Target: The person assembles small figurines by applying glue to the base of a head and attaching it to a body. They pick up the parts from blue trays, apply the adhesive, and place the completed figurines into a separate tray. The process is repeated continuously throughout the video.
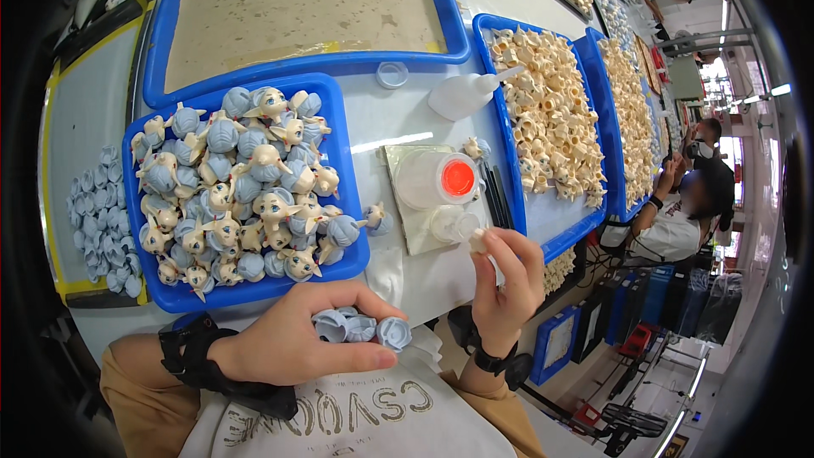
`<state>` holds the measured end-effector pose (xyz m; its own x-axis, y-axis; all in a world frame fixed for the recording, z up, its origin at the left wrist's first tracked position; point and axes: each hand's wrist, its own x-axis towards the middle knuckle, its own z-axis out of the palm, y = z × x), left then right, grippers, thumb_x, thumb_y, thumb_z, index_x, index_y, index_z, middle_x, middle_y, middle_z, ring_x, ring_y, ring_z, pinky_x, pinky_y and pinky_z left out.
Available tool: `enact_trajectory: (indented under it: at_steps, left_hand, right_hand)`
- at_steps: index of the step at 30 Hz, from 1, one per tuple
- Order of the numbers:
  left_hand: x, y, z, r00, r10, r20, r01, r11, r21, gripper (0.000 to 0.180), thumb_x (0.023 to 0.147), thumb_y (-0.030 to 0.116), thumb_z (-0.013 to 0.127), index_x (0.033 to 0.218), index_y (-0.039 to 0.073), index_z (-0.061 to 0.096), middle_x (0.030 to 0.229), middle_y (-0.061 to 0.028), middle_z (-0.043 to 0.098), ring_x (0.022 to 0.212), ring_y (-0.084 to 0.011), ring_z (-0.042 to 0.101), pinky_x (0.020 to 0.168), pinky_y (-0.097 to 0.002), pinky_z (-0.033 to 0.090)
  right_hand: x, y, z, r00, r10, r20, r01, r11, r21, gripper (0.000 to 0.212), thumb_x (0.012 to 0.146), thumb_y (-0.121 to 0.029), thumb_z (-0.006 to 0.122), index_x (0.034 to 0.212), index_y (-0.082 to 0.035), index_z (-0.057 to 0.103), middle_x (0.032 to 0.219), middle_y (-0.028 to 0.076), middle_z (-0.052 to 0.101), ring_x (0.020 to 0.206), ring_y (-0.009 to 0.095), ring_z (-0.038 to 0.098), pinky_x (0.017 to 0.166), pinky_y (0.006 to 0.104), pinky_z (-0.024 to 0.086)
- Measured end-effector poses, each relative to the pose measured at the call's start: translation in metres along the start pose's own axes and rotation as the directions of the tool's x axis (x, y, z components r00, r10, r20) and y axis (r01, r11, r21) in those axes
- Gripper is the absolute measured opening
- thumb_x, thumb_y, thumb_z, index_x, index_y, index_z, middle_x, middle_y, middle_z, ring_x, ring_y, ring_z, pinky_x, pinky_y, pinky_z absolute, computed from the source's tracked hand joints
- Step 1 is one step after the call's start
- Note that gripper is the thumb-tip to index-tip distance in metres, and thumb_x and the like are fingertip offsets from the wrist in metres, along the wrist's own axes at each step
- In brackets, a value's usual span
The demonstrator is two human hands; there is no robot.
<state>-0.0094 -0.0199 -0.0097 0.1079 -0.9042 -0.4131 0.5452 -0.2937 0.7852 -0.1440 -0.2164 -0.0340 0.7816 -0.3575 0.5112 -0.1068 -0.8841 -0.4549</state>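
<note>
My left hand (pixel 297 335) is closed around several blue-grey doll hair pieces (pixel 343 325). One round hollow piece (pixel 393 333) sits at its fingertips, between thumb and forefinger. My right hand (pixel 509 284) is raised, pinching a small pale piece (pixel 477 240) between thumb and fingers; its exact kind is too small to make out. Just left of that piece stands a small clear jar (pixel 454 226). Behind the jar is a white tub with a red-orange top (pixel 459 176), both on a pale square board (pixel 398 203).
A blue tray (pixel 352 246) piled with blue-haired doll heads stands at left, beside loose hair pieces (pixel 106 220). At right, blue trays (pixel 509 131) hold cream doll parts. A white squeeze bottle (pixel 462 97), a clear lid (pixel 392 75) and dark thin sticks (pixel 498 195) lie between. Another person (pixel 678 220) sits at far right.
</note>
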Motion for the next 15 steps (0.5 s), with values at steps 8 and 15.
enact_trajectory:
  at_steps: [8, 15]
  left_hand:
    - [0.000, 0.000, -0.001, 1.000, 0.005, 0.008, -0.005, 1.000, 0.000, 0.034, 0.071, 0.011, 0.074, 0.100, 0.000, 0.060, 0.098, -0.0066, 0.063, 0.085, -0.0076, 0.056, 0.076, -0.0217, 0.044]
    - [-0.002, 0.000, 0.000, 0.997, 0.079, 0.017, -0.079, 0.997, 0.004, 0.032, 0.072, 0.013, 0.073, 0.099, 0.001, 0.061, 0.093, -0.0040, 0.062, 0.083, -0.0061, 0.055, 0.074, -0.0200, 0.043]
  right_hand:
    - [-0.007, -0.047, -0.009, 0.998, -0.057, 0.009, 0.042, 0.817, 0.575, 0.039, 0.060, 0.000, 0.074, 0.096, -0.001, 0.061, 0.088, 0.014, 0.060, 0.070, 0.025, 0.058, 0.060, 0.0316, 0.048]
    - [-0.004, -0.053, -0.008, 0.983, -0.159, 0.096, 0.094, 0.870, 0.484, 0.040, 0.059, -0.003, 0.075, 0.097, -0.004, 0.064, 0.089, 0.010, 0.061, 0.071, 0.021, 0.056, 0.061, 0.0301, 0.046]
